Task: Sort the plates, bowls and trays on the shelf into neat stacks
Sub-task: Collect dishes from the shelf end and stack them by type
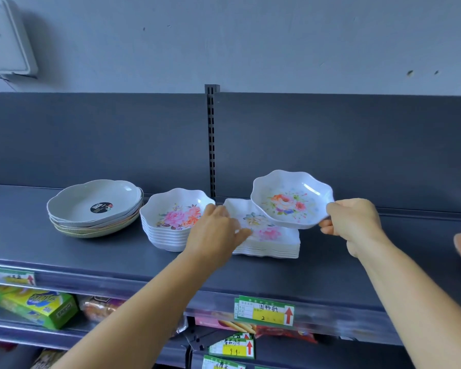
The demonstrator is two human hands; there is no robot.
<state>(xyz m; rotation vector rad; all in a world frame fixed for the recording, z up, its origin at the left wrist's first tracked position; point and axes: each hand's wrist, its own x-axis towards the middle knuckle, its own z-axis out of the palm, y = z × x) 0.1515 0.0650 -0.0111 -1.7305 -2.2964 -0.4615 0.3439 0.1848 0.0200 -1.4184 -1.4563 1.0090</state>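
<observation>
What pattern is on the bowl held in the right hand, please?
White scalloped bowl with an orange, pink and blue floral print; head view.

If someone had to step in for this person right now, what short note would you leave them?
Right hand: pinching the rim of a scalloped floral bowl, held in the air above the stack of square floral trays.
Left hand: fingers relaxed, holding nothing, between the stack of floral bowls and the trays; whether it touches either is unclear.
Done: three neat stacks on the shelf: plain round plates at left, floral bowls in the middle, square trays at right.
Left: the held bowl looks like the middle stack's bowls, so it probably goes on top there.
</observation>
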